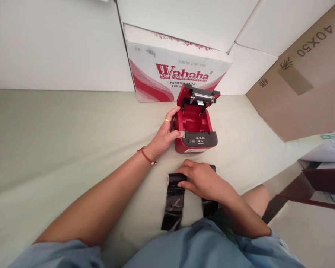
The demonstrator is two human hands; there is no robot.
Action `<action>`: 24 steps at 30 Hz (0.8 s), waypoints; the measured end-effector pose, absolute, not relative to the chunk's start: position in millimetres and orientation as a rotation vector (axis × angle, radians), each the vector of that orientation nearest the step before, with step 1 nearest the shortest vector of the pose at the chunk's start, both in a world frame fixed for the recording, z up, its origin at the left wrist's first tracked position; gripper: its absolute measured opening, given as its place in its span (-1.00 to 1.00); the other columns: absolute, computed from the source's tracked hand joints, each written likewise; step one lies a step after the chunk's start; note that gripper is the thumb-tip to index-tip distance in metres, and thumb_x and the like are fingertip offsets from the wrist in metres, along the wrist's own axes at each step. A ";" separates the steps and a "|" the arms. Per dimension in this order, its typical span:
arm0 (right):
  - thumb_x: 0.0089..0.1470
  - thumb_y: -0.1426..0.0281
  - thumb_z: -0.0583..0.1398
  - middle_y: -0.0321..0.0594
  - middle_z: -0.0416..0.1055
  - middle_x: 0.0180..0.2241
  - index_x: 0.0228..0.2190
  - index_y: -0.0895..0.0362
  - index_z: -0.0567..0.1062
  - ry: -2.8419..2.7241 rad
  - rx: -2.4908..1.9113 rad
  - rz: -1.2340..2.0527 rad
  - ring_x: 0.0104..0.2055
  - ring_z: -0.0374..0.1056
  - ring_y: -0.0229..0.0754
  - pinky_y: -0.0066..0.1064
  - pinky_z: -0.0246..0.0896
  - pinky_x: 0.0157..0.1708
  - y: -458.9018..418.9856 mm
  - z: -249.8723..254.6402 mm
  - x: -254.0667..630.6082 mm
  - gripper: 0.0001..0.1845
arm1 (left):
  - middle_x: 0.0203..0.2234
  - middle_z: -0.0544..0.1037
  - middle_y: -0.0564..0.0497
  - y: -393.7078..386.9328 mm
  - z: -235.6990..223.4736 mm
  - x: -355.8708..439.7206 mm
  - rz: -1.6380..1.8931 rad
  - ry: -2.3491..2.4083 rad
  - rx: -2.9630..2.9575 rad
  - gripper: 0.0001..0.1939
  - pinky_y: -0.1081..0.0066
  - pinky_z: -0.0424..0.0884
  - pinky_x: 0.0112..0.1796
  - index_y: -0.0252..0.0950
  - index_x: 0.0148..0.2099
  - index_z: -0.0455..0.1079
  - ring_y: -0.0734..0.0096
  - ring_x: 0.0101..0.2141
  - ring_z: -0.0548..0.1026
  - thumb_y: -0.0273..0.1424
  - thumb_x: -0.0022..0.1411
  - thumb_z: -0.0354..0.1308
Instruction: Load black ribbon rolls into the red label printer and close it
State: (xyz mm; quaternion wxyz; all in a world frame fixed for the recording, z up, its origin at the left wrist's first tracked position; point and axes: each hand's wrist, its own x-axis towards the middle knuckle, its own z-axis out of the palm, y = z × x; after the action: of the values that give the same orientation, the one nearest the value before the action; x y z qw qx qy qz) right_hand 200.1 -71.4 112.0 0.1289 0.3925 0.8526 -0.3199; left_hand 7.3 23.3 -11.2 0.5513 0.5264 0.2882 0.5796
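A small red receipt printer (195,115) stands with its lid raised, showing a bare red inside behind a dark front panel with small buttons. My left hand (166,134) grips its left side, thumb on the front left corner and fingers along the side wall. In front of the printer, my right hand (201,178) has its fingers closed over a shiny black roll (173,179), from which a loose black strip (173,208) hangs towards me. More black material (210,207) shows beyond the hand on the right; whether it belongs to the same roll is hidden.
A white and red Wahaha carton (181,70) stands right behind the printer, among white panels (58,44). A large brown cardboard box (309,82) leans at the right. Pale green cloth (72,141) covers the surface. A dark red shelf (324,186) stands at lower right.
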 end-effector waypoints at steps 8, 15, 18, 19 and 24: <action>0.37 0.32 0.41 -0.20 0.56 -0.13 0.14 -0.11 0.74 2.902 1.326 -0.873 -0.21 0.53 -0.13 -0.30 0.47 -0.16 -29.4 191.4 258.6 -0.66 | 0.57 0.31 -0.10 19.0 -3.2 9.4 1.365 0.701 1.194 0.03 -0.19 0.31 0.52 0.00 0.60 0.09 -0.17 0.53 0.32 -0.27 0.16 0.39; 0.37 0.34 0.32 -0.09 0.71 -0.08 0.16 0.00 0.73 2.549 1.694 -0.076 -0.06 0.59 0.09 -0.19 0.37 -0.09 36.1 184.2 207.7 -0.62 | 0.57 0.31 -0.13 21.5 -4.0 9.4 1.367 0.706 1.215 0.05 -0.19 0.28 0.53 -0.04 0.61 0.06 -0.17 0.53 0.30 -0.30 0.15 0.37; 0.41 0.33 0.26 -0.02 0.74 0.02 0.18 0.01 0.70 2.422 1.687 0.034 0.03 0.62 0.17 -0.18 0.35 -0.12 48.1 171.6 187.9 -0.61 | 0.57 0.30 -0.11 23.1 -8.4 9.2 1.371 0.714 1.241 0.03 -0.20 0.27 0.52 -0.03 0.62 0.07 -0.16 0.51 0.34 -0.30 0.16 0.35; 0.42 0.33 0.24 0.00 0.75 0.03 0.19 0.01 0.70 2.408 1.687 0.054 0.04 0.63 0.18 -0.18 0.35 -0.13 50.6 168.9 183.7 -0.60 | 0.57 0.29 -0.10 23.4 -9.6 9.1 1.370 0.713 1.247 0.02 -0.20 0.26 0.53 -0.02 0.62 0.07 -0.15 0.50 0.35 -0.31 0.17 0.35; 0.39 0.39 0.22 0.03 0.74 0.09 0.21 0.01 0.70 2.423 1.661 0.056 0.10 0.64 0.22 -0.17 0.40 -0.09 59.5 162.9 172.5 -0.56 | 0.59 0.26 -0.10 24.2 -10.6 10.1 1.378 0.723 1.238 0.02 -0.19 0.23 0.54 -0.01 0.61 0.09 -0.14 0.50 0.34 -0.31 0.17 0.36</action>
State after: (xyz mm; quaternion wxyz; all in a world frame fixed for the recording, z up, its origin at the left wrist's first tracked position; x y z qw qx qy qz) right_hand 172.5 59.5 162.9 0.1015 0.5624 0.8204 0.0188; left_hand 10.1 24.2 -10.6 0.5450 0.5221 0.3046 0.5810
